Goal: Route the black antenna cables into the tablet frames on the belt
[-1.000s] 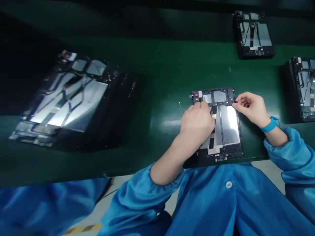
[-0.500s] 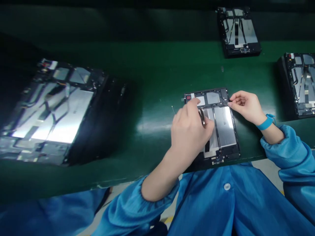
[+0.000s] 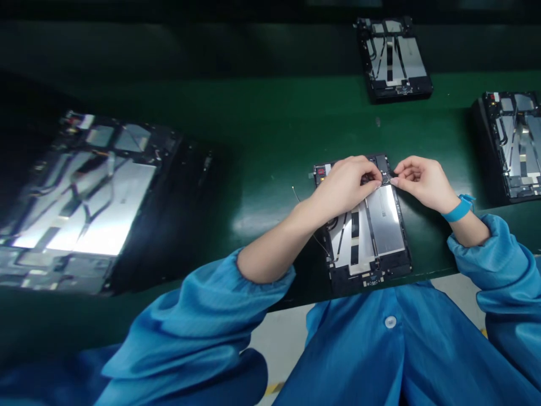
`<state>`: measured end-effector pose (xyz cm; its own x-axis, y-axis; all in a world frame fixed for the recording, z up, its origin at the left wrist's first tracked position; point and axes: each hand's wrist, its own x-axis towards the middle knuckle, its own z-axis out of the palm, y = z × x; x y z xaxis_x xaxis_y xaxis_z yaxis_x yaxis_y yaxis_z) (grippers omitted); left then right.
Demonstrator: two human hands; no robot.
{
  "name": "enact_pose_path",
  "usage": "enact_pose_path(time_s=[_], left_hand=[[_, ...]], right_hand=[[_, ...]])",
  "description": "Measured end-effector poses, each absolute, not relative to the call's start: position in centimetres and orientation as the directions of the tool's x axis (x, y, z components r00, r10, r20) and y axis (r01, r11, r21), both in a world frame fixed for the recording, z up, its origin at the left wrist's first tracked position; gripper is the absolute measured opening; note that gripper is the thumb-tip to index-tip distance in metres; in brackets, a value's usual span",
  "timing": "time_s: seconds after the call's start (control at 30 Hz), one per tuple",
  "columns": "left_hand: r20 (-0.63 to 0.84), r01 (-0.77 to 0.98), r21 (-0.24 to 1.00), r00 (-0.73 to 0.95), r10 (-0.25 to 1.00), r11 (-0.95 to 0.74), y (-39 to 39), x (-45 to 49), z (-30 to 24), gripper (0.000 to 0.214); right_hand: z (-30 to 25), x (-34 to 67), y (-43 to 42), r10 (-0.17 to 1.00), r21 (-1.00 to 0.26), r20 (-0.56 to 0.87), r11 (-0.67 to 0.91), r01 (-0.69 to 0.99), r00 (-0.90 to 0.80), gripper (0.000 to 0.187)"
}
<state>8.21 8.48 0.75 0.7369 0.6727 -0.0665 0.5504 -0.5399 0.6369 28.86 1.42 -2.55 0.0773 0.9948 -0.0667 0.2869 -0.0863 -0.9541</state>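
An opened tablet with silver battery cells and black cables lies on the green belt near its front edge. My left hand reaches over the tablet's top part, its fingers curled and pinched at the upper right corner. My right hand is pinched at the same corner from the right, fingertips almost touching the left ones. What the fingertips hold is too small to make out. A thin wire sticks out at the tablet's left side.
A large opened tablet lies blurred at the left of the belt. Another opened tablet sits at the far top, and a third at the right edge. My blue smock fills the foreground, with a blue wrist strap on my right wrist.
My left hand has moved from the tablet's middle up to its upper right corner, uncovering the battery cells. My right hand has stayed pinched at that corner.
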Motion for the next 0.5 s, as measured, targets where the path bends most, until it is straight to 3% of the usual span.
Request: enact_pose_path(time_s=[0.3,0.5], left_hand=[[-0.086,0.575,0.648,0.706,0.703,-0.499,8.6,8.8,0.9,0.015],[-0.057,0.585,0.569,0.728,0.683,-0.577,8.4,9.3,1.2,0.019]], right_hand=[[-2.3,29.4,1.5,0.993,-0.951,-0.091,-0.11,0.289,0.078,0.032],[-2.1,29.6,1.7,0.996,-0.967,-0.052,-0.068,0.246,0.071,0.038]])
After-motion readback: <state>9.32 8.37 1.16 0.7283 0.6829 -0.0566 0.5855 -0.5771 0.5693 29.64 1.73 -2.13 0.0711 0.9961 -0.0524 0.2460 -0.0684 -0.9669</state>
